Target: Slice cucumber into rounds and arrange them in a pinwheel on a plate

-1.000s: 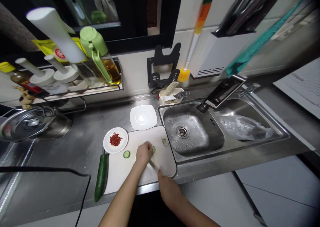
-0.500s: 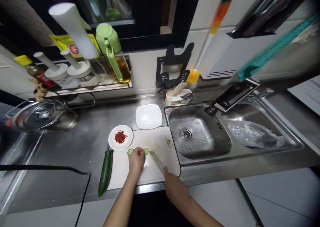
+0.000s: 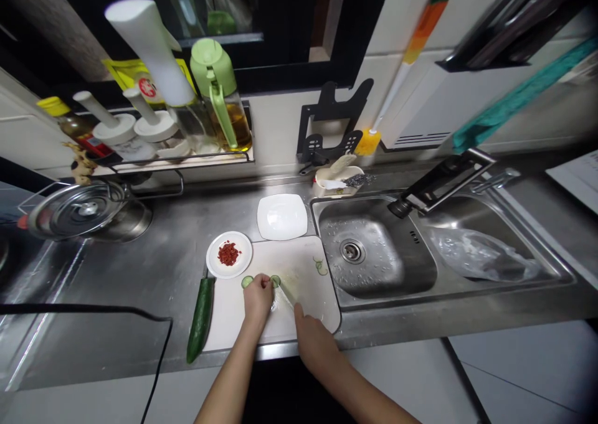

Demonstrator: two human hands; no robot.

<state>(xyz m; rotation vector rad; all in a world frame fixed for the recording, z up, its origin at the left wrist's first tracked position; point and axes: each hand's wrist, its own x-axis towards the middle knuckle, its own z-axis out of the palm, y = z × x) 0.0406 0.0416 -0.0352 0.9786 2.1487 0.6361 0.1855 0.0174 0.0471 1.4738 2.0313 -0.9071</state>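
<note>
My left hand [image 3: 258, 301] is closed over a piece of cucumber on the white cutting board [image 3: 227, 317], its fingers bunched. One pale green end [image 3: 247, 281] of cucumber shows left of the fingers, and a cut face [image 3: 275, 281] shows to their right. Whether both belong to one piece is hidden by the hand. In my right hand [image 3: 315, 342] is a kitchen knife [image 3: 285, 296], its blade slanting up-left to the cut face. Thin green peel strips [image 3: 320, 266] lie near the board's right edge. A longer dark green cucumber [image 3: 200, 323] rests along the board's left side.
A round white plate [image 3: 213, 266] with chopped red bits [image 3: 228, 254] overlaps the board's upper left corner. Behind the board stands a squarish white plate [image 3: 282, 216]. The steel sink [image 3: 383, 268] is on the right, a lidded pot [image 3: 133, 217] on the left. A black cable [image 3: 161, 355] crosses the counter.
My right hand has moved left, bringing the knife blade from beside the cucumber to its cut face. My left hand keeps its hold. The whole view has shifted slightly.
</note>
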